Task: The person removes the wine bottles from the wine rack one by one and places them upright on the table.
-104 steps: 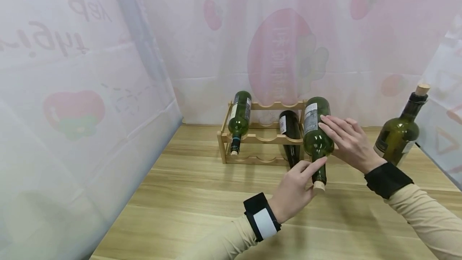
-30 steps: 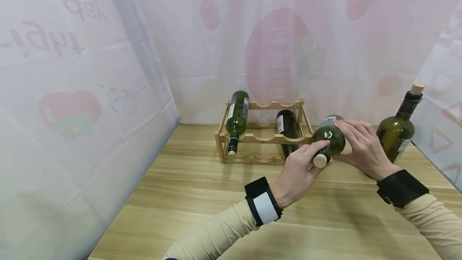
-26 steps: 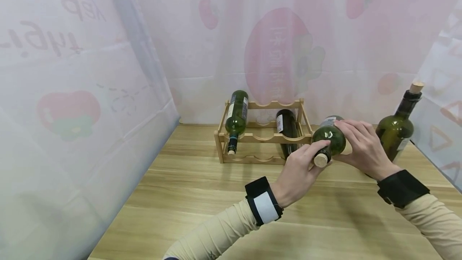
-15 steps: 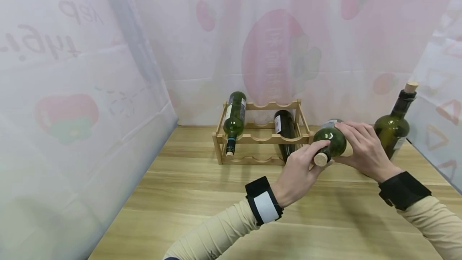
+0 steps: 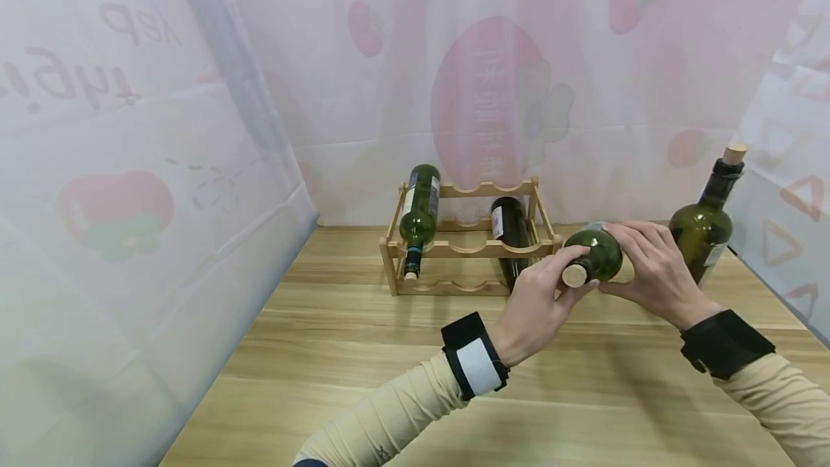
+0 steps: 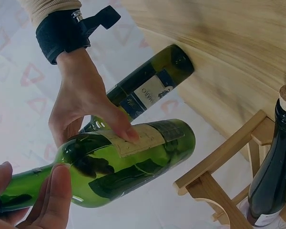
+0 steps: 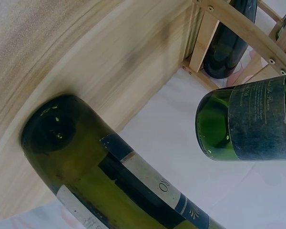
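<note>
A green wine bottle (image 5: 603, 251) is held in the air off the rack's right end, cork facing the head camera. My left hand (image 5: 534, 305) grips its neck, with thumb and fingers on opposite sides in the left wrist view. My right hand (image 5: 655, 276) holds the body from the right, its thumb across the cream label (image 6: 138, 139). In the right wrist view the bottle's base (image 7: 212, 126) stands apart from the rack. The wooden wine rack (image 5: 476, 249) has a green bottle (image 5: 420, 215) lying on its top left and a dark bottle (image 5: 514, 225) on its lower right.
Another corked wine bottle (image 5: 700, 236) stands upright on the wooden table (image 5: 324, 352), just behind my right hand. Printed cloth curtains (image 5: 363, 107) close off the back and both sides.
Earlier, the bottle lay over the rack's right end, neck slanting down. Both hands have carried it right, clear of the rack, and its cork end has tipped up toward the head camera.
</note>
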{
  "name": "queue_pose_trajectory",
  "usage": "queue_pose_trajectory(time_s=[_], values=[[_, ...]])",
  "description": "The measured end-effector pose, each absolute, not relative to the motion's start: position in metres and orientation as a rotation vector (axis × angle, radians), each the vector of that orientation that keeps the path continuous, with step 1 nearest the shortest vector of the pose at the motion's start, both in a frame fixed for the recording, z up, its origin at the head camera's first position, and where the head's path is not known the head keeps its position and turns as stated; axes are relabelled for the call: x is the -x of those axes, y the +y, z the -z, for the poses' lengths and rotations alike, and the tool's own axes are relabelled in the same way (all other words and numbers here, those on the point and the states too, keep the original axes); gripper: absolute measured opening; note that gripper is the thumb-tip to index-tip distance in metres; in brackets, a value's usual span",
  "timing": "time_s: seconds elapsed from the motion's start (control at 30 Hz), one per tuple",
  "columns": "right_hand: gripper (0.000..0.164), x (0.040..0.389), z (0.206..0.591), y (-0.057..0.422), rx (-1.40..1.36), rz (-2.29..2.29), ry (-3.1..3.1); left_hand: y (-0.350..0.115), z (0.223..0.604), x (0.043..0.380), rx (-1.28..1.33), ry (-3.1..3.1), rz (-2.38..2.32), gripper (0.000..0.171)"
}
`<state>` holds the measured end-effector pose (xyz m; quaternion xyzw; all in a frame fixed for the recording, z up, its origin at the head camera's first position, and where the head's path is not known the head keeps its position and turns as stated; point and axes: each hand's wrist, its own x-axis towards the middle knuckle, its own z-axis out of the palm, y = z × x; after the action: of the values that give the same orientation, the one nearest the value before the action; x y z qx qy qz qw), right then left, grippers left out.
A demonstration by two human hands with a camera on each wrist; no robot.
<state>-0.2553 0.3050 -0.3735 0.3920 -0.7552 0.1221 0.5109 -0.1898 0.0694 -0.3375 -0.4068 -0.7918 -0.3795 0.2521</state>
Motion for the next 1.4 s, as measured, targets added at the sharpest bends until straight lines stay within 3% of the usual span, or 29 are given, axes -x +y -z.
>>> queue_pose_trajectory(time_s=[1.4], values=[[0.078, 0.254, 0.385, 0.307, -0.883, -0.325, -1.862, 0.075, 0.328, 0.2, 1.078, -2.204, 1.062, 0.028]])
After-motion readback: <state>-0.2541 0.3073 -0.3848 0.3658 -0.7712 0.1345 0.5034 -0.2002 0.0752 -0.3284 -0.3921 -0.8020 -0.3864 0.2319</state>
